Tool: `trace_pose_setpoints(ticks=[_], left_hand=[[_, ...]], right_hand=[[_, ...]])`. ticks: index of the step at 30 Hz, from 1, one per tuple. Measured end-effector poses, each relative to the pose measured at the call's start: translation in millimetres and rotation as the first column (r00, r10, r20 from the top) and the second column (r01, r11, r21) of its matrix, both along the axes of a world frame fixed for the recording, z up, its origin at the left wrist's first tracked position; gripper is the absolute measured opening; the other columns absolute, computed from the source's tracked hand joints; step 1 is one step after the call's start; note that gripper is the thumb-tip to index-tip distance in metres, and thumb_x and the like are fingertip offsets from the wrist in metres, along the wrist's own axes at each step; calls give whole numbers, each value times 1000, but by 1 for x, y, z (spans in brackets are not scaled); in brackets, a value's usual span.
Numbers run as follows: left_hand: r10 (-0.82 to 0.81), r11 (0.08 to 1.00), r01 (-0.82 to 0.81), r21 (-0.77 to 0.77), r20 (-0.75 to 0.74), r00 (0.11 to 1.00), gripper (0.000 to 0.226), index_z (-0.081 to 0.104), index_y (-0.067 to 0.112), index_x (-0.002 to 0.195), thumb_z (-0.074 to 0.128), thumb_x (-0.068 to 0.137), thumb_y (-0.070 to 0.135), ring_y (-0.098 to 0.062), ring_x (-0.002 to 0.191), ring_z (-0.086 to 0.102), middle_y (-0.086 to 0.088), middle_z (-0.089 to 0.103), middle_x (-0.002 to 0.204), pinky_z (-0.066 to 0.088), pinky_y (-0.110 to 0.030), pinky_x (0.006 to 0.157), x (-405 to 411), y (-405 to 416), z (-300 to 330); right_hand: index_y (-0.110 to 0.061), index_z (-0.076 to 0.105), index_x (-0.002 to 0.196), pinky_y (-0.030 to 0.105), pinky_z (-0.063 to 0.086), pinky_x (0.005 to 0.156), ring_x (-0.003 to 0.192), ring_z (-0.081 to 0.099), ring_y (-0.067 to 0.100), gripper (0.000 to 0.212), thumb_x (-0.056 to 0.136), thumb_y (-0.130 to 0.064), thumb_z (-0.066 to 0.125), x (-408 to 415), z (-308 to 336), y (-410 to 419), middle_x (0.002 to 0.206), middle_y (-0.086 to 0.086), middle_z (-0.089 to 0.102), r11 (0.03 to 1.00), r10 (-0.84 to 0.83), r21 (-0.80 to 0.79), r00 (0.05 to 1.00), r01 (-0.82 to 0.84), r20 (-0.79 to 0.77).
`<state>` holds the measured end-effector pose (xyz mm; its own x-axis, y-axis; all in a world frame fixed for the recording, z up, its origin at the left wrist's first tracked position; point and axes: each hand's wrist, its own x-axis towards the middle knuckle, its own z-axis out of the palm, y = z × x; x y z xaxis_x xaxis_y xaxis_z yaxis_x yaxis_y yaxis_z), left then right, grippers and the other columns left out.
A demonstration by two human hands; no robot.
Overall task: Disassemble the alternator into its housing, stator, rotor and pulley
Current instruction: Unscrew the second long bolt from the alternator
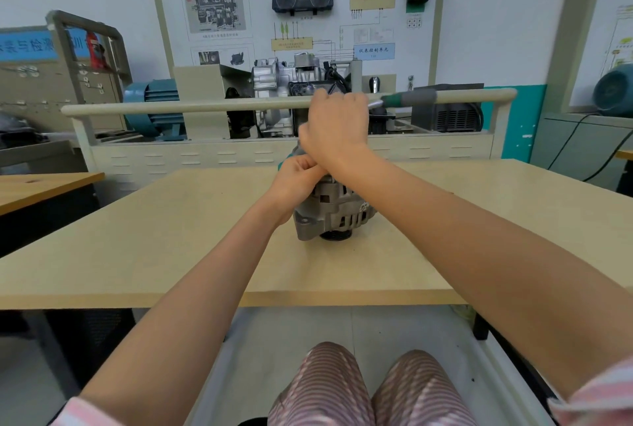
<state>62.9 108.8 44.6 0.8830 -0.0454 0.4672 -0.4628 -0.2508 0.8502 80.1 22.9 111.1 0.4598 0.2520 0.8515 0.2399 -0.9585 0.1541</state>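
Both bare forearms reach forward over the grey cast-metal alternator (330,210). The left hand (295,182) curls against its upper left side. The right hand (337,127), fisted, hovers above its top, wrist bent.

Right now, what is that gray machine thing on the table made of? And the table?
The alternator looks like cast metal, probably aluminium: dull silver-gray with rough ribbed slots. The table looks like pale wood-grain laminate board, smooth and matte, though real wood cannot be ruled out. The left hand holds the alternator's top.
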Motion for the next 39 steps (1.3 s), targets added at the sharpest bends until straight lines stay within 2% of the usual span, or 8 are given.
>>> trace_pose_setpoints(ticks=[4, 8, 15, 18, 21, 32, 35, 39], left_hand=[[7, 1000, -7, -7, -11, 1000, 33, 67, 24, 67, 54, 94, 11, 2, 61, 64, 12, 70, 62, 47, -13, 59, 1, -2, 0], [-80, 997, 80, -23, -18, 997, 26, 69, 25, 79, 52, 98, 17, 3, 73, 66, 13, 73, 74, 48, -12, 65, 0, 0, 2], [-242, 969, 240, -63, -34, 970, 23, 73, 22, 101, 50, 99, 22, -11, 102, 67, 2, 74, 106, 49, -14, 80, 2, 5, 3], [-255, 964, 251, -82, -36, 966, 21, 75, 23, 96, 54, 97, 22, -14, 101, 68, -1, 74, 104, 50, -18, 82, 3, 6, 3], [-224, 972, 220, -80, -43, 974, 17, 75, 21, 98, 58, 94, 21, -16, 101, 68, -3, 75, 103, 52, -21, 85, 5, 7, 3], [-152, 985, 149, -82, -34, 988, 13, 74, 17, 95, 61, 91, 14, -8, 91, 70, 2, 76, 93, 51, -14, 76, 3, 5, 6], [-106, 992, 104, -76, -18, 994, 19, 75, 20, 79, 62, 91, 12, -4, 74, 69, 6, 75, 77, 51, -13, 65, 4, 5, 5], [-66, 995, 65, -75, -6, 998, 38, 73, 23, 58, 62, 90, 6, -2, 62, 66, 7, 72, 66, 48, -13, 56, 8, 5, 4]], right_hand=[[-8, 49, 108, 38, 35, 81, 93, 55, 27, 29, 89, -29, 46, 0, -3, -3, 102, 10, 60, 997, -47, 61, 997, 50, -56], [-12, 56, 89, 39, 32, 92, 91, 54, 25, 20, 86, -28, 44, 0, -4, -6, 89, 6, 58, 945, 259, 231, 962, -234, -86], [-22, 35, 49, 29, 27, 78, 52, 35, 9, 43, 92, -19, 43, 5, 0, -13, 49, -9, 34, 611, 700, 619, 702, -494, -131], [-11, 41, 50, 29, 33, 65, 58, 39, 17, 42, 92, -15, 44, 5, 3, -12, 50, -1, 39, 364, 860, 793, 503, -488, -85], [-12, 43, 47, 31, 41, 73, 68, 47, 20, 47, 93, -16, 44, 6, 6, -12, 50, -2, 44, 273, 895, 854, 442, -444, -56], [-17, 31, 51, 28, 27, 55, 48, 30, 15, 43, 91, -17, 45, 5, 2, -16, 48, -1, 33, 601, 738, 552, 667, -578, -106], [-16, 40, 64, 30, 30, 65, 56, 39, 16, 28, 90, -26, 43, 5, 1, -13, 56, -5, 38, 931, 328, 202, 941, -305, -86], [-16, 44, 80, 35, 30, 73, 66, 42, 21, 19, 90, -32, 42, -4, 1, -3, 69, 1, 46, 998, -23, 57, 998, 26, -59]])
